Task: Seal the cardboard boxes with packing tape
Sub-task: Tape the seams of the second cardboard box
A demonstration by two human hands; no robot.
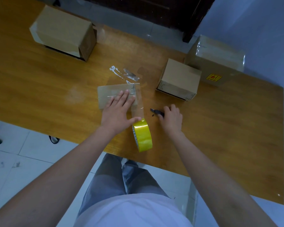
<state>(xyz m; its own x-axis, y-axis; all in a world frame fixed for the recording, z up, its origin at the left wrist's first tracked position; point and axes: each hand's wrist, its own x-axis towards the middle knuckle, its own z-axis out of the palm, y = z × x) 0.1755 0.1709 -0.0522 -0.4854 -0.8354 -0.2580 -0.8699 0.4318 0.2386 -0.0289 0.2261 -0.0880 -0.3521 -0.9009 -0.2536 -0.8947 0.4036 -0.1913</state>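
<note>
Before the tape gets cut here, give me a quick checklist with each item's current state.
1. Left hand pressing flat on the small box: ok.
2. Tape strip running from box to roll: ok.
3. Strip taut: cannot tell, it is clear and hard to read.
4. Right hand gripping the cutter: ok.
5. Cutter at the strip: not ok, it lies to the right of it.
6. Blade exposed: cannot tell.
</note>
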